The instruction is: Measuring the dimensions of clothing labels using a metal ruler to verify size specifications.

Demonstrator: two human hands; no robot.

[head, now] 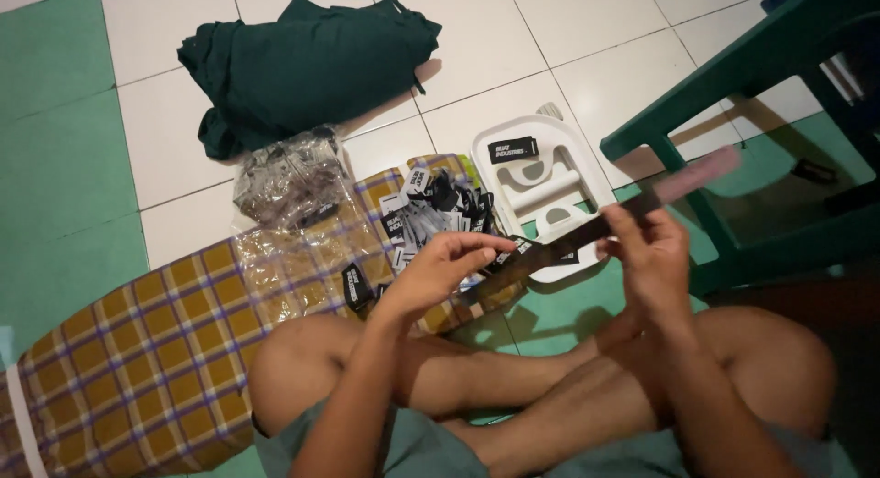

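Observation:
I sit cross-legged on a tiled floor. My right hand (647, 249) grips a long dark strip (587, 235) with a pink end that points up to the right. My left hand (445, 267) pinches the lower left part of the same strip with its fingertips. Just beyond my left hand lies a pile of small black and white labels (440, 208) on a yellow checked cloth (156, 350).
A white plastic tray-like piece (541, 180) with a black label on it lies past the pile. A crumpled clear plastic bag (289, 177) and a heap of dark green fabric (307, 61) lie further away. A green chair (761, 65) stands at right.

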